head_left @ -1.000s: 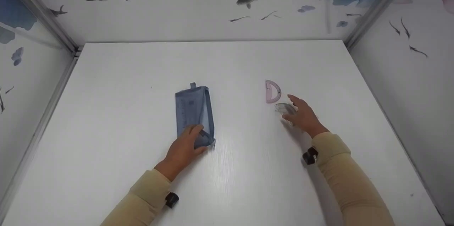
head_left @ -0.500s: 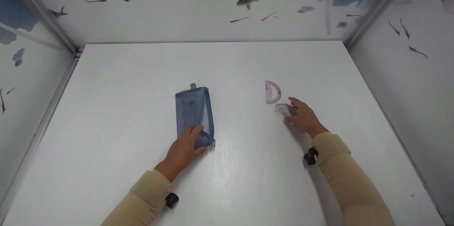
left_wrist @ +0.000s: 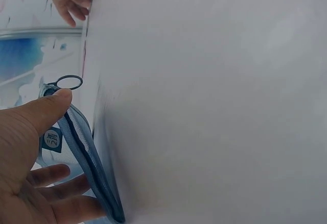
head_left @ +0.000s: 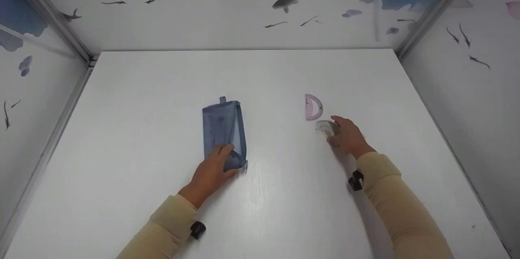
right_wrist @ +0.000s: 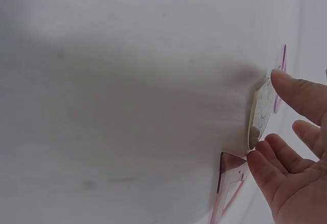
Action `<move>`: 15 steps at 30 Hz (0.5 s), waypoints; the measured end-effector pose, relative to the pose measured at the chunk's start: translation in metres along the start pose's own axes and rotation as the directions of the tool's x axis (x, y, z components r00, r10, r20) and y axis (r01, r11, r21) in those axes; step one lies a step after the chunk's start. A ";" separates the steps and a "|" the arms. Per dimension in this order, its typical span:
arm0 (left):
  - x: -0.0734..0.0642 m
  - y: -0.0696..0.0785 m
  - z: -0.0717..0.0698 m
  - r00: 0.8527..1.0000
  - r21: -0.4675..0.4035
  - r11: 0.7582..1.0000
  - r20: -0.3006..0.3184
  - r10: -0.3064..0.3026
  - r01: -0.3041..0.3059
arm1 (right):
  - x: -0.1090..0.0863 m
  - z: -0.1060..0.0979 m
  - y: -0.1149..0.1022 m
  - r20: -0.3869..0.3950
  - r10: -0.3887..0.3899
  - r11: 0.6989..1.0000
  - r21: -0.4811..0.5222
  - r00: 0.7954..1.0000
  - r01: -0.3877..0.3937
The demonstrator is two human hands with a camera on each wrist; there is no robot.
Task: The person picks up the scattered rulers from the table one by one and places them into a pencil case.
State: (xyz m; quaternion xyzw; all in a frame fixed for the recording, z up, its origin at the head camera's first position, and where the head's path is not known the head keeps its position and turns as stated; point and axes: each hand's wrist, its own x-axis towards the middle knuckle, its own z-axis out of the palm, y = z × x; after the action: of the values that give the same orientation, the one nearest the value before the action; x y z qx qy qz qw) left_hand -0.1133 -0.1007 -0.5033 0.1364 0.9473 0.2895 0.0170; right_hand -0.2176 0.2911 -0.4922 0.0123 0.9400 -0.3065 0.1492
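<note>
My left hand (head_left: pixel 206 179) grips the near end of a blue mesh pencil case (head_left: pixel 219 125) lying on the white table. In the left wrist view its thumb lies by the zip's ring pull (left_wrist: pixel 70 82), and its fingers sit around the zipped edge. My right hand (head_left: pixel 350 138) bends thumb and fingers about the ends of a clear protractor (head_left: pixel 325 127), low over the table. Just beyond lies a pink protractor (head_left: pixel 309 107). Below my fingers, the right wrist view holds a clear set square with pinkish edges (right_wrist: pixel 230 180); the hand mostly hides it in the head view.
White panels with painted fish and blue leaves wall the table (head_left: pixel 260 72) at the back and both sides. Metal posts (head_left: pixel 73 27) mark the corners. A black wrist camera (head_left: pixel 356 180) sits under each sleeve cuff.
My right thumb has drawn back to the clear protractor's near edge, and the fingers have closed in on it slightly. The left hand and pencil case stay put.
</note>
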 end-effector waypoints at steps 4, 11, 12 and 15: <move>0.001 0.001 0.000 1.000 -0.001 1.000 -0.005 0.003 -0.003 | 0.000 0.000 -0.002 -0.004 -0.002 0.999 -0.040 1.000 0.001; 0.001 0.000 0.000 1.000 0.005 1.000 -0.002 0.006 -0.006 | -0.001 -0.002 -0.005 -0.003 -0.024 0.998 -0.060 1.000 0.024; 0.001 0.000 0.000 1.000 0.004 1.000 0.001 0.004 -0.004 | -0.001 -0.002 -0.006 0.000 -0.024 0.998 -0.058 1.000 0.024; 0.001 0.001 0.000 1.000 0.002 1.000 0.006 -0.003 0.003 | 0.000 -0.002 -0.006 0.009 -0.018 0.998 -0.053 1.000 0.019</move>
State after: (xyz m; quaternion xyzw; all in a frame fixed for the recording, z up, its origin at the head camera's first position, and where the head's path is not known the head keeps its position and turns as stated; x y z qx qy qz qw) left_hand -0.1138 -0.1001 -0.5026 0.1356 0.9477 0.2882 0.0201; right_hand -0.2184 0.2873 -0.4871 -0.0017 0.9472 -0.2829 0.1506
